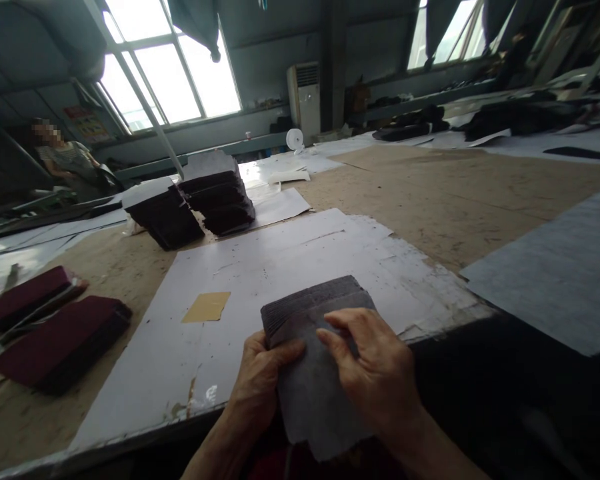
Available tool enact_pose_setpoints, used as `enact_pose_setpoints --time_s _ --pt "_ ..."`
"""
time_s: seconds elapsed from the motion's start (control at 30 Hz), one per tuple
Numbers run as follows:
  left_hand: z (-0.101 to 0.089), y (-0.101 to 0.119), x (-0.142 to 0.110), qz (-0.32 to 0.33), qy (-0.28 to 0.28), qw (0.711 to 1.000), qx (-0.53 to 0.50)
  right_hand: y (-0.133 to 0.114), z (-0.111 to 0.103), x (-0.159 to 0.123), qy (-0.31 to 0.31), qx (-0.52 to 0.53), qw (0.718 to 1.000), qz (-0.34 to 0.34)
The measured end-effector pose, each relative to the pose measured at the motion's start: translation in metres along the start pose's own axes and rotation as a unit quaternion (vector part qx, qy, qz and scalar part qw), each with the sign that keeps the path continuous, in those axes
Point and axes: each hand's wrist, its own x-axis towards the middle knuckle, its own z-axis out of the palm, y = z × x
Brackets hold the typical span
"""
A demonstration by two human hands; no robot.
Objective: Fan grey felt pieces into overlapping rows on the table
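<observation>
My left hand (263, 373) grips the left side of a fanned stack of grey cloth pieces (315, 393), its thumb lying on the top piece. The stack leans over the table's front edge, and its far end shows many thin layers. Over the stack's right side is my right hand (375, 367), fingers curled, with a small gap between thumb and forefinger tips. Nothing shows between those tips; the other fingers are partly hidden. Beneath the far end of the stack lies a white sheet (250, 267), with a tan paper square (207, 307) left of the stack.
Two dark stacks of cut cloth (165, 217) (220, 193) stand at the far left of the sheet. Maroon bundles (60, 340) lie at the left. Pale grey sheeting (555, 267) covers the right side. A person (70, 160) is at the far left, beyond the table.
</observation>
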Motion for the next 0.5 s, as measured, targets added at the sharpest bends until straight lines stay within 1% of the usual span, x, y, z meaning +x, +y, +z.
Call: enact_pose_setpoints --time_s 0.07,0.13,0.2,0.23,0.3,0.37,0.43,0.5 --pt "-0.001 -0.001 0.001 0.009 -0.005 1.000 0.008 -0.006 0.014 0.005 -0.029 0.013 0.999 0.021" --pt "-0.001 -0.002 0.001 0.019 -0.012 1.000 0.018 -0.009 0.026 0.008 -0.040 -0.004 0.999 0.023" --pt "0.000 -0.003 0.000 0.023 -0.014 0.999 0.022 -0.009 0.029 0.009 -0.044 -0.016 0.999 0.015" --pt "0.001 -0.003 0.000 0.020 -0.012 0.999 0.022 -0.009 0.027 0.008 -0.044 -0.019 0.999 0.010" --pt "0.003 -0.003 0.000 0.006 0.001 1.000 0.017 -0.003 0.016 0.004 -0.038 -0.035 0.999 -0.001" --pt "0.004 -0.003 0.000 -0.007 0.018 1.000 0.005 0.012 -0.004 -0.006 -0.024 -0.077 0.997 -0.007" --pt "0.002 -0.002 0.000 -0.013 0.026 1.000 -0.005 0.035 -0.029 -0.021 -0.010 -0.154 0.988 0.005" --pt "-0.002 -0.002 -0.002 -0.019 0.025 0.999 -0.004 0.061 -0.054 -0.038 -0.014 -0.249 0.968 0.022"
